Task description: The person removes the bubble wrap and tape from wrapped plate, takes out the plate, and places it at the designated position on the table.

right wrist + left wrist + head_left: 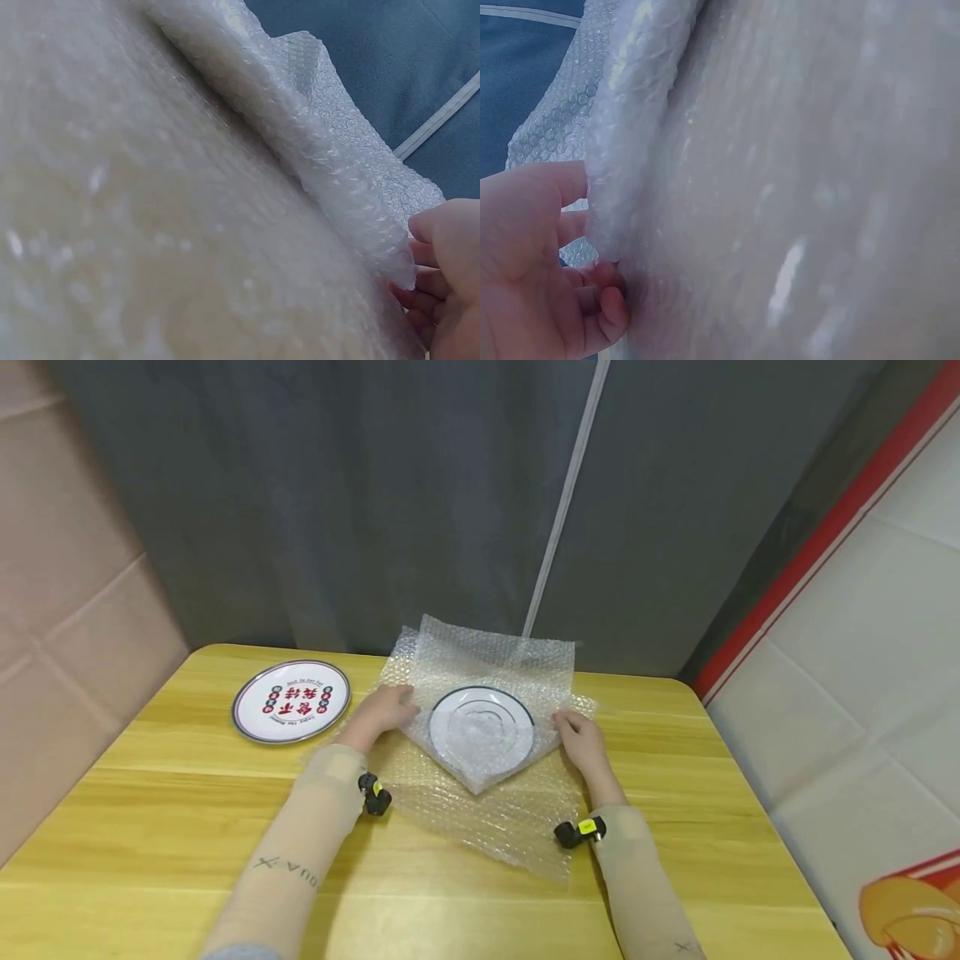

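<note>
Head view, printed plate [291, 700], red characters

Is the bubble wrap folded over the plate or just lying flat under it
Partly folded. The clear bubble wrap sheet has its near corner turned up over the white dark-rimmed plate; the left hand and right hand hold its side edges.

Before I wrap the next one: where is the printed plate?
In the head view, the printed plate lies on the table, left of the left hand.
</note>
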`<state>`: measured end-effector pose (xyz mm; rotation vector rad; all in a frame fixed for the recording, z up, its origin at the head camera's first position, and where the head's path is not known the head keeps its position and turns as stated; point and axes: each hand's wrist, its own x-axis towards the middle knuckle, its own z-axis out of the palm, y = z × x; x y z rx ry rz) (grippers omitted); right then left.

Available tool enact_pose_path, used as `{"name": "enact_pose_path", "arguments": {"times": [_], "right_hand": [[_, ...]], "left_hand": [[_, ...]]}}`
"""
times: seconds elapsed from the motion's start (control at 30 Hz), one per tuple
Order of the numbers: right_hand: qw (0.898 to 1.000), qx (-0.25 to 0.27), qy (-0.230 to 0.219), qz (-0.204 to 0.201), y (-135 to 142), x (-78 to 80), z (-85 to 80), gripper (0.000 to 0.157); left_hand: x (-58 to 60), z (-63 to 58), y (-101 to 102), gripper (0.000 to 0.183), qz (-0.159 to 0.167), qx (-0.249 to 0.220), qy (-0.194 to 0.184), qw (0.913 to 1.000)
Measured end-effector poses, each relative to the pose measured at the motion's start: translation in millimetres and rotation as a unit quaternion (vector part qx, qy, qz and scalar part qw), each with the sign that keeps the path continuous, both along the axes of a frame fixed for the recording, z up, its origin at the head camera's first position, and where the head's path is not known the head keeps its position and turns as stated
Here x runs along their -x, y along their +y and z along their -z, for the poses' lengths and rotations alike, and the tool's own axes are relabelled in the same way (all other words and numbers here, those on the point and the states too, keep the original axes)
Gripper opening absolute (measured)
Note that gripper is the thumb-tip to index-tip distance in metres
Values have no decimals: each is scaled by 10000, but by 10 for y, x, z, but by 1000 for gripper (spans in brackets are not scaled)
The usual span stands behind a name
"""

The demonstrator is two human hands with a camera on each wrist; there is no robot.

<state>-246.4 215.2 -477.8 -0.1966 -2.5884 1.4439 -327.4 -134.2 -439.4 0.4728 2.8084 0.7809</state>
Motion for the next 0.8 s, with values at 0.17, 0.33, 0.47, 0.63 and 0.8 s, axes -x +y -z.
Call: {"name": "enact_pose_path", "arguments": {"times": [0.17,0.33,0.47,0.63,0.8], "right_hand": [[10000,-24,35,69,0,-3,-11,31],[9999,-142,91,-34,-1,-7,-6,29],[9996,-225,56,-136,19,-4,10,31],[9992,-290,28,-284,47,6,20,34],[9981,-367,64,-486,76,-1,11,35]], "left_hand": [[7,10,-35,60,147,-147,-94,9997],[12,8,-82,63,347,-354,-194,9986],[5,-21,-119,66,523,-559,-284,9967],[-6,-47,-167,68,634,-826,-556,9930],[1,-54,-201,69,658,-817,-797,9913]]}}
